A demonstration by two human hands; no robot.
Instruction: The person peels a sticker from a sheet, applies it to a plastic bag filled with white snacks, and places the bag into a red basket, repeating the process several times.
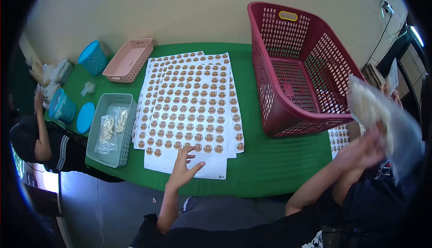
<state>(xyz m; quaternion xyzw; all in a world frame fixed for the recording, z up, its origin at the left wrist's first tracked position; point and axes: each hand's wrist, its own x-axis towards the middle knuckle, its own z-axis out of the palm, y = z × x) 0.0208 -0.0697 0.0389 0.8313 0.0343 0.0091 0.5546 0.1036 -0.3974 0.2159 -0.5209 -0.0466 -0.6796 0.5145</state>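
Note:
My left hand (182,169) hovers at the lower part of the sticker sheets (186,108), fingers apart and holding nothing. These white sheets lie stacked and carry rows of round brown stickers. Off to the right, my right hand (362,151) is raised, closed on a clear plastic bag (375,113) of pale, stick-like pieces. The bag and the fingers are somewhat blurred. Behind the bag, a co-worker's hand (396,96) holds another plastic packet (393,75).
A large maroon basket (288,99) stands right of the sheets on the green tablecloth (252,167). At left are a grey-green basket (95,147) holding bagged pieces, a pink basket (128,59), blue tubs (92,58) and a blue lid (86,118). Another person (38,140) works at far left.

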